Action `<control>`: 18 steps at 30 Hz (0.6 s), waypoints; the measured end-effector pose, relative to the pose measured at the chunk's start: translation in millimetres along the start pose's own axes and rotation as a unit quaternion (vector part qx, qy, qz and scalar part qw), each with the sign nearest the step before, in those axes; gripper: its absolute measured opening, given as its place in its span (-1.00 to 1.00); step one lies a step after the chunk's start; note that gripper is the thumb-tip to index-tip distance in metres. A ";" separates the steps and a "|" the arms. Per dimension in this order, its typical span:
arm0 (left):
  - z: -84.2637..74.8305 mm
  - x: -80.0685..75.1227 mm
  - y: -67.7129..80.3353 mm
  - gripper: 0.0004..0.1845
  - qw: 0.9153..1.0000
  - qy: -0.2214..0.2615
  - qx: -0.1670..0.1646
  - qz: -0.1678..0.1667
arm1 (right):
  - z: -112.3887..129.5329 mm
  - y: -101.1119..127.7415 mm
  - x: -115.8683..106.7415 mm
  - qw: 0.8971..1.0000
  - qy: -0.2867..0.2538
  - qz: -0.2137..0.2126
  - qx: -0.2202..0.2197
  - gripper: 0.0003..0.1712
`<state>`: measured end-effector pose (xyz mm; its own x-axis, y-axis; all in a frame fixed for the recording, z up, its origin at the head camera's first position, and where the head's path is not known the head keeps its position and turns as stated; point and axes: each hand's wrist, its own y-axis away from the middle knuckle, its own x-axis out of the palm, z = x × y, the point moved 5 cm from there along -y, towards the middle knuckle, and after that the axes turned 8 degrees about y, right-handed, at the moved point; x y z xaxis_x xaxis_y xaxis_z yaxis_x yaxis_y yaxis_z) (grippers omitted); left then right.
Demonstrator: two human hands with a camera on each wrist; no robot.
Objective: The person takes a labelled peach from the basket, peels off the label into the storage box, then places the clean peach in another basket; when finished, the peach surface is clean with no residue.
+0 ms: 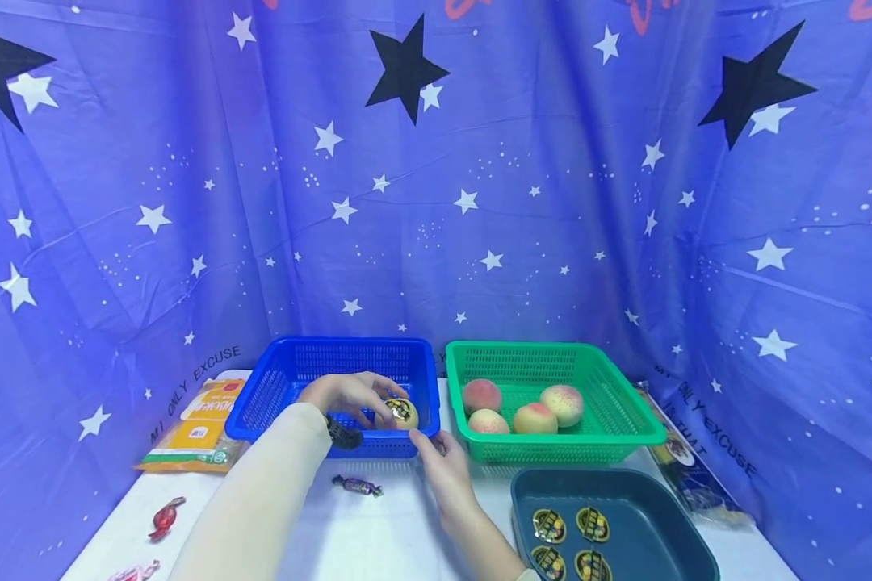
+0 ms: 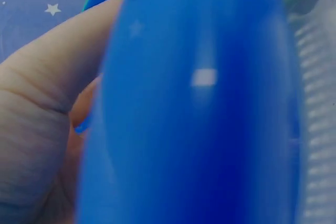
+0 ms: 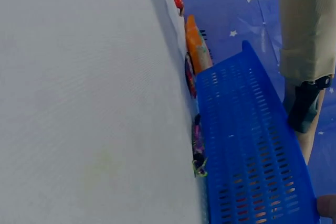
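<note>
My left hand (image 1: pixel 381 406) reaches over the front rim of a blue basket (image 1: pixel 291 379) and pinches a round gold-and-black wrapped sweet (image 1: pixel 401 412) just inside it. In the left wrist view the basket's rim (image 2: pixel 199 129) fills the frame, blurred, with my palm (image 2: pixel 37 129) beside it. My right hand (image 1: pixel 436 448) lies on the table with relaxed fingers at the basket's front right corner, holding nothing. The right wrist view shows the basket's side wall (image 3: pixel 247 150) and my left sleeve (image 3: pixel 307 24).
A green basket (image 1: pixel 610 387) holds several peaches (image 1: pixel 534 418). A dark tray (image 1: pixel 647 508) at the front right carries several gold-and-black sweets (image 1: pixel 550 525). Wrapped candies lie on the white table: purple (image 1: pixel 358 486), red (image 1: pixel 165 516). An orange packet (image 1: pixel 203 424) sits at the left.
</note>
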<state>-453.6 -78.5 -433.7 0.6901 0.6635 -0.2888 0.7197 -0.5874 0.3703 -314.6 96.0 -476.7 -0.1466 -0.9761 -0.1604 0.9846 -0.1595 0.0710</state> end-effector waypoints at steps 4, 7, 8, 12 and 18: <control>1.6 1.3 -3.0 -0.23 1.000 -0.004 0.003 -0.009 | -0.7 -0.8 0.6 1.000 0.005 -0.006 -0.013 -0.16; 1.7 0.9 -5.0 -0.27 0.999 -0.004 0.021 -0.025 | -0.2 -0.5 -0.6 0.999 0.011 -0.017 -0.026 -0.18; 1.6 0.1 -5.2 -0.28 0.999 -0.002 0.028 -0.033 | -0.2 -0.5 -1.2 0.999 0.014 -0.021 -0.029 -0.19; 1.4 -5.2 -2.1 -0.31 0.996 0.007 0.060 -0.070 | 0.8 -0.6 -2.5 0.999 0.025 -0.028 -0.038 -0.20; -2.7 -11.8 15.0 -0.32 0.984 0.008 0.124 -0.128 | 2.2 -2.4 -2.1 0.999 0.035 -0.025 -0.032 -0.21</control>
<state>-451.2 -93.9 -422.4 0.4831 0.8107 -0.3308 0.8679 -0.4932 0.0590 -316.8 98.1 -474.3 -0.1911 -0.9543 -0.2299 0.9806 -0.1961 -0.0014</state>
